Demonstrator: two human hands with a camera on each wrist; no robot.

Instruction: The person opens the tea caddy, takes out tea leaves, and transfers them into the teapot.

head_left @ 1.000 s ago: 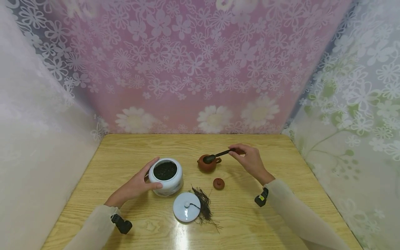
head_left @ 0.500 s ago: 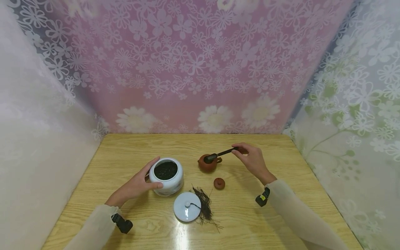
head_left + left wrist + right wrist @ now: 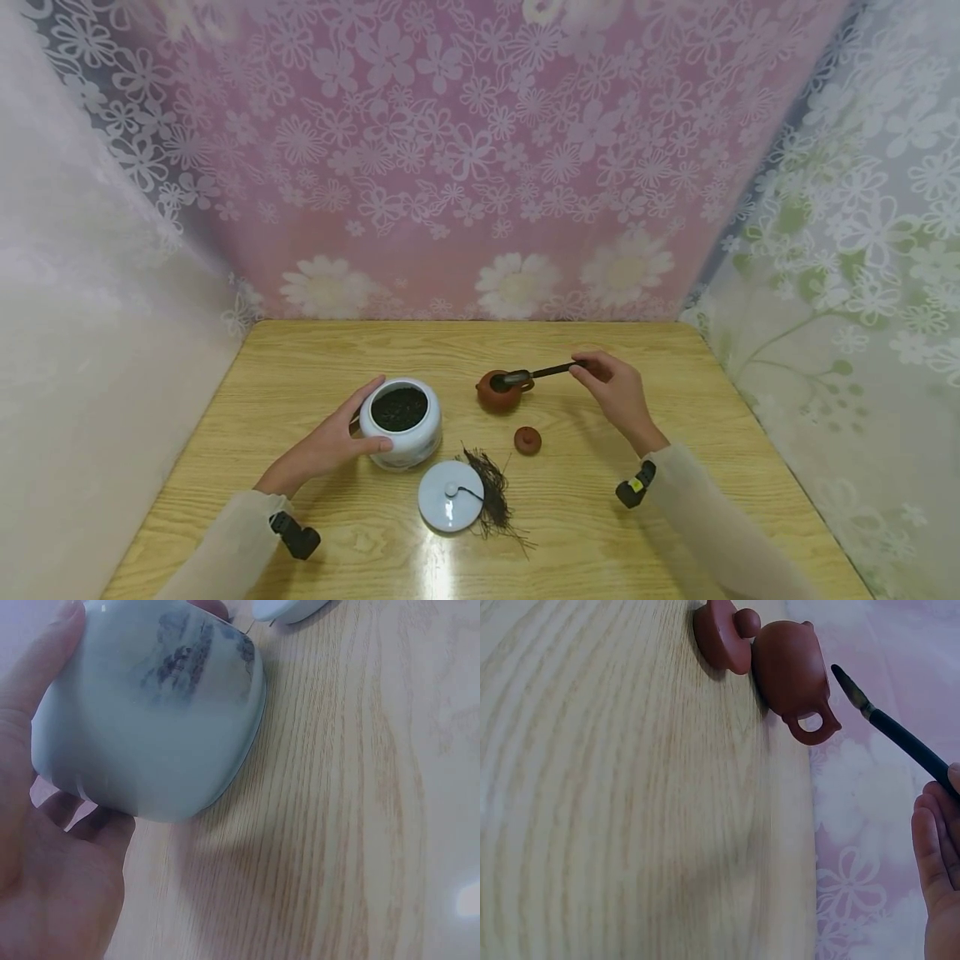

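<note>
The right hand (image 3: 617, 392) pinches the far handle end of the light, stiff scoop (image 3: 525, 376), its bowl apparently over the fragile teapot (image 3: 497, 393).

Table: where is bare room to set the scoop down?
Bare wood runs along the table's right edge, beyond the right hand, and behind the jar and teapot. Crowded: the middle, where white lid, tassel and small lid lie.

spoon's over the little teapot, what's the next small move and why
Probably tip the dark spoon so its load drops into the open clay teapot: the right hand holds its bowl over the mouth, the teapot lid lies aside, and the left hand steadies the tea jar.
</note>
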